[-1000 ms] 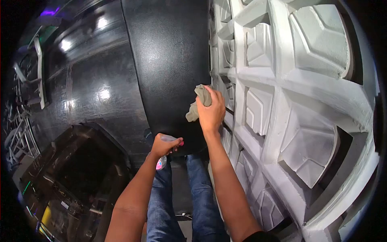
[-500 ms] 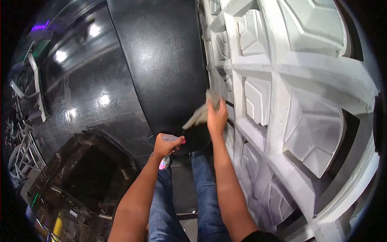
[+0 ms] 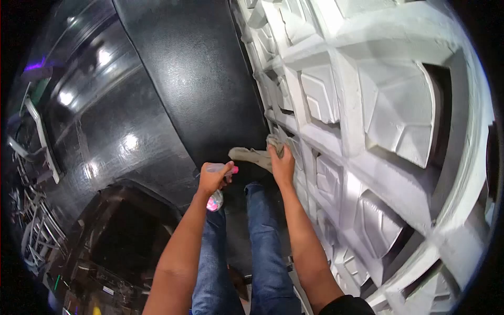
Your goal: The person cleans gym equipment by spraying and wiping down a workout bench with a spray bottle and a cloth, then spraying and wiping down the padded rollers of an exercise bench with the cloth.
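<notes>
My left hand (image 3: 211,181) is wrapped round the neck of a clear spray bottle (image 3: 214,201) with a pink nozzle tip and a pink label low on its body. The nozzle points right, toward a greyish-beige cloth (image 3: 248,155). My right hand (image 3: 283,164) grips that cloth in a bunch at one end, and its loose part hangs out to the left over the black padded surface (image 3: 197,79). Close beside my right hand stands the white moulded wall (image 3: 310,123). The two hands are apart.
White ribs and recessed panels (image 3: 396,107) rise along the right. On the left lie a shiny black floor (image 3: 113,121), metal tubing (image 3: 42,228) and a dark framed unit (image 3: 126,231). My jeans-clad legs (image 3: 265,226) are below my hands.
The view has shifted, so the padded surface and wall sit further left. The cloth's loose end has swung up and left, and my right hand is lower in view.
</notes>
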Motion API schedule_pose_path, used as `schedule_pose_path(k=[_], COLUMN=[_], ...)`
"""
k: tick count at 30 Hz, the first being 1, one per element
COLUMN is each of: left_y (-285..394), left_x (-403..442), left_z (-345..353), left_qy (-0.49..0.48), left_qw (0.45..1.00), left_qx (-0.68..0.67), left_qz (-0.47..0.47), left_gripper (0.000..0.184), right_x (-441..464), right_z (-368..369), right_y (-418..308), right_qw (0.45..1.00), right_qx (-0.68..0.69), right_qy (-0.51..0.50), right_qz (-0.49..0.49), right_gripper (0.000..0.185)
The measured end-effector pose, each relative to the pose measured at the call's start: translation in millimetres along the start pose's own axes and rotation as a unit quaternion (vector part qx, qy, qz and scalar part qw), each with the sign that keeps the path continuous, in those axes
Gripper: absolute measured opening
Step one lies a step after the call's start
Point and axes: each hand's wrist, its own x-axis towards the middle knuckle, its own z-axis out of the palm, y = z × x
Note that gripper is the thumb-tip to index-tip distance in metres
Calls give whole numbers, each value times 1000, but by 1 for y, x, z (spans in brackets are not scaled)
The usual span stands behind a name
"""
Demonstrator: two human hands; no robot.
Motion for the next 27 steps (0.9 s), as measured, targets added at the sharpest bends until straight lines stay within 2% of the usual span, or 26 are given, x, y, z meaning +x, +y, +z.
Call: schedule_pose_path(k=[3,5,7,9,11,13,15,17,21,22,23,25,27], left_y=[-3,-2,13,24,41,68,88,92,87,86,82,70,60], left_x=[-4,-7,-19,-23,-30,-43,-55,-55,-51,-50,-49,-41,-33], left_z=[-3,-3,2,6,4,9,7,10,12,12,13,11,9], left_qy=[-29,-41,-39,29,49,190,195,223,215,211,207,189,139], left_qw=[997,980,980,983,986,970,970,950,948,948,948,959,982], left_qx=[-66,-181,-172,-111,-74,70,90,187,201,204,207,183,101], left_qz=[34,67,87,140,139,138,117,111,120,123,126,110,83], left_gripper=[39,37,36,39,42,43,45,49,52,52,53,52,52], right_x=[-32,-54,-70,-91,-107,-125,-140,-145,-152,-153,-154,-152,-146], right_z=[-5,-11,-13,-11,-13,-23,-27,-23,-30,-32,-32,-33,-33], right_y=[7,5,11,19,23,6,-1,8,-8,-16,-15,-7,8], right_qw=[997,990,986,982,984,983,981,985,992,994,995,994,994], right_qx=[68,104,124,142,122,126,128,105,101,81,74,69,69], right_qy=[-11,-35,-24,-17,60,63,63,78,37,45,41,50,47], right_qz=[40,90,108,125,112,119,130,111,63,55,59,64,66], right_gripper=[52,51,52,53,56,58,60,51,55,46,46,47,49])
